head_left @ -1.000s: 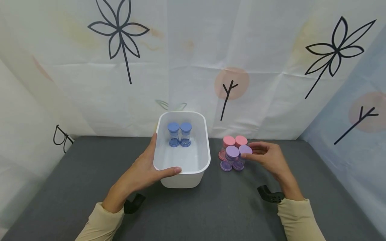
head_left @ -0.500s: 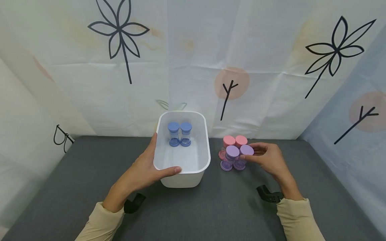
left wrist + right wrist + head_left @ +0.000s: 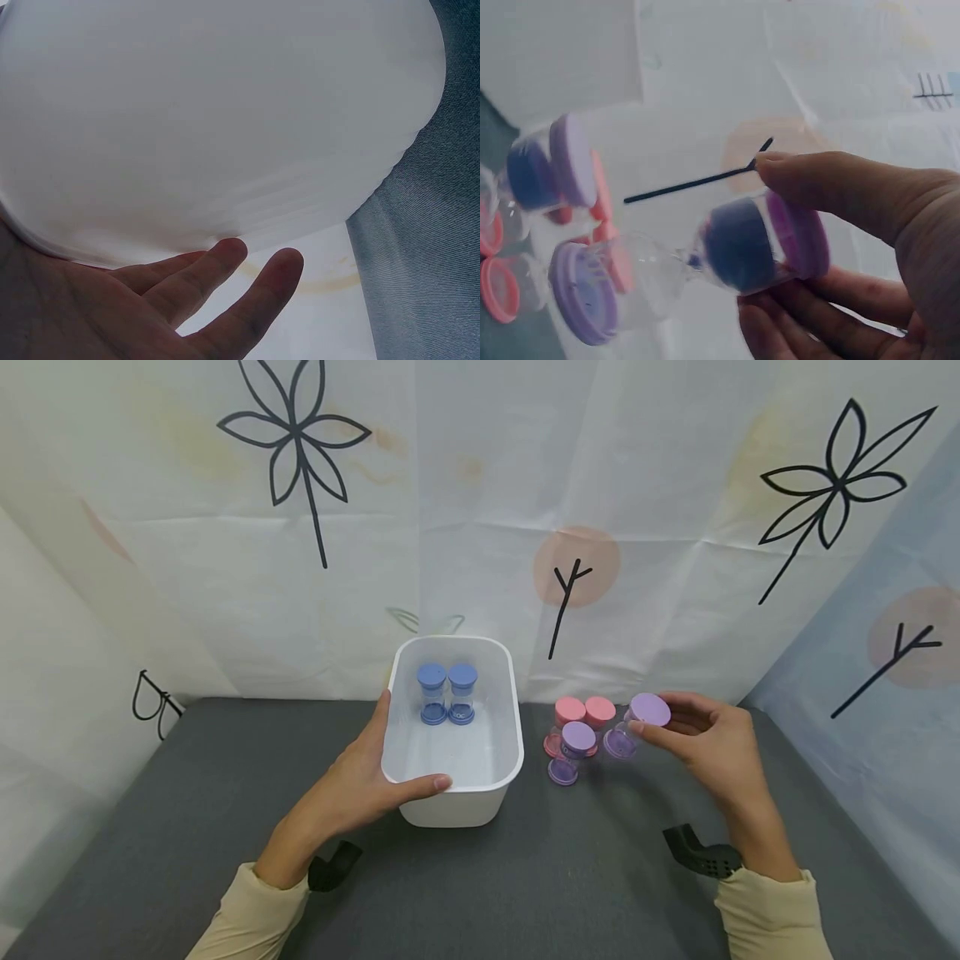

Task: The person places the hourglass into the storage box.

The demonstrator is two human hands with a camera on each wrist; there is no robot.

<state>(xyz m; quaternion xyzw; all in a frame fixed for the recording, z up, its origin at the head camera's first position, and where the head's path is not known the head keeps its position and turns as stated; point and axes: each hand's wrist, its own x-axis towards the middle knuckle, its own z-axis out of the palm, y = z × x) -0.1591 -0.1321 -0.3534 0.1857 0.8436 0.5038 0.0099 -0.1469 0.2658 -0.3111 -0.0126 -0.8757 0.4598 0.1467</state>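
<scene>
A white plastic bin [image 3: 491,756] stands in the middle of the head view. My left hand [image 3: 352,781] holds its near left corner, thumb along the front rim and fingers on the outer wall [image 3: 225,135]. Two sand timers with blue caps [image 3: 432,693] stand upright inside the bin. To the right, my right hand [image 3: 712,743] grips a purple-capped sand timer [image 3: 637,727] by its top cap, thumb on one side and fingers on the other. The held timer is tilted, with dark sand [image 3: 739,244] in its upper bulb.
Another purple sand timer [image 3: 577,739] stands upright between the bin and my right hand. Just behind it are two pink-capped sand timers [image 3: 570,712]. All rest on a dark grey table [image 3: 555,877] backed by a printed white cloth [image 3: 480,485].
My right hand has drawn one purple sand timer away from the group, to the right and up, tilting it. The left hand and the bin stay in place.
</scene>
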